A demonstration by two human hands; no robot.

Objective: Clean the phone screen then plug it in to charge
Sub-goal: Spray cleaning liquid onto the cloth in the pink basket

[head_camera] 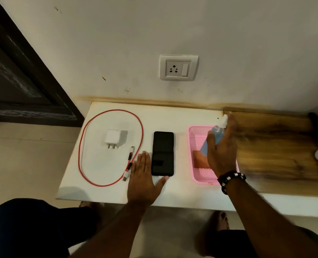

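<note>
From the head view, the left hand (144,180) lies flat, fingers straight, on the white counter (106,190) touching the black phone (163,153), while the right hand (221,151) grips a blue spray bottle (213,137) above the pink basket (197,144)

Black beaded bracelet (231,178), dark shorts (33,226)

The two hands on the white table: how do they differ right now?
The left hand lies flat on the white table, fingers straight, its thumb at the bottom edge of the black phone. The right hand is raised over the pink mesh basket, curled in a grip round the blue spray bottle, and wears a beaded wristband; the left wrist is bare. Both reach forward from the near edge.
</note>
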